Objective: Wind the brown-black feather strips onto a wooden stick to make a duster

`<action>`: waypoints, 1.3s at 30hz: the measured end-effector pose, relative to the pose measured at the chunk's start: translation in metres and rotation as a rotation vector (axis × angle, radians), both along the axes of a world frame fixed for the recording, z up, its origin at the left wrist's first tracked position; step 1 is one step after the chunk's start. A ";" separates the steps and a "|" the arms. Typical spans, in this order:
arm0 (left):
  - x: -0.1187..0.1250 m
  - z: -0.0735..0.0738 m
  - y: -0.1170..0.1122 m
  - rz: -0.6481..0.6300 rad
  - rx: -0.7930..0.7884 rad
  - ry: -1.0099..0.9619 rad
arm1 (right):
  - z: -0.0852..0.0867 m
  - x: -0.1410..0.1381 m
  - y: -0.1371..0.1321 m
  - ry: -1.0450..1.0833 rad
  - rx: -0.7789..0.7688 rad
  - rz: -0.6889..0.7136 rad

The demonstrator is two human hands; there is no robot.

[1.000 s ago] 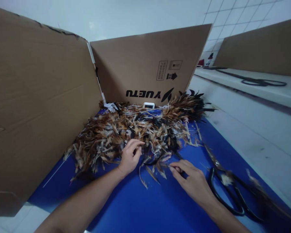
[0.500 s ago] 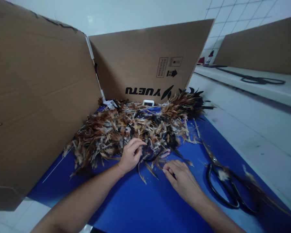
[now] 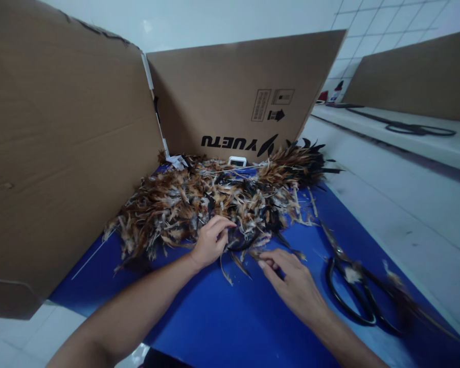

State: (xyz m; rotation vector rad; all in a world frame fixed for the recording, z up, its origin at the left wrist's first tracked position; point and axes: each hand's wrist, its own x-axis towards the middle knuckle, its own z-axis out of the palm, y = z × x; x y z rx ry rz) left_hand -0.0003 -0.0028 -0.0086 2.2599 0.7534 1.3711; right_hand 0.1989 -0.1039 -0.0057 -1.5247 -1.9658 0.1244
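Observation:
A heap of brown, black and white feathers (image 3: 199, 204) lies on a blue mat (image 3: 230, 317). My left hand (image 3: 210, 243) rests at the heap's near edge, its fingers curled and pinching into the feathers. My right hand (image 3: 291, 281) lies just right of it on the mat, fingers drawn together on a loose feather (image 3: 253, 254) at the front of the heap. Several stray feathers lie on the mat between the two hands.
Cardboard panels stand to the left (image 3: 61, 153) and behind (image 3: 230, 92) the heap. Large black scissors (image 3: 352, 286) lie on the mat to the right, with feather scraps on them. A white counter (image 3: 406, 204) runs along the right; another pair of scissors (image 3: 414, 129) lies on a far ledge.
My right hand has slid left and a little forward, toward the front of the heap. My left hand has stayed in the feathers with almost no movement.

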 end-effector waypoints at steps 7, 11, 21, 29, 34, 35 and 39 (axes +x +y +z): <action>0.003 0.002 -0.002 -0.035 0.007 0.014 | -0.002 -0.029 -0.004 -0.145 -0.033 0.065; 0.000 0.002 -0.001 -0.024 -0.011 0.009 | -0.004 -0.029 -0.002 -0.168 -0.044 0.093; -0.001 0.000 0.002 0.006 -0.065 -0.027 | 0.005 -0.014 -0.004 0.263 -0.255 0.051; 0.000 0.001 0.002 0.005 -0.113 -0.062 | 0.004 -0.004 -0.002 0.502 -0.353 0.074; 0.000 -0.001 0.002 -0.011 -0.147 -0.087 | 0.009 -0.003 -0.003 0.533 -0.364 0.047; 0.000 -0.001 0.003 -0.013 -0.149 -0.091 | 0.010 -0.003 -0.002 0.546 -0.375 0.032; 0.000 -0.001 0.002 -0.014 -0.159 -0.092 | 0.009 0.000 0.002 0.665 -0.388 -0.032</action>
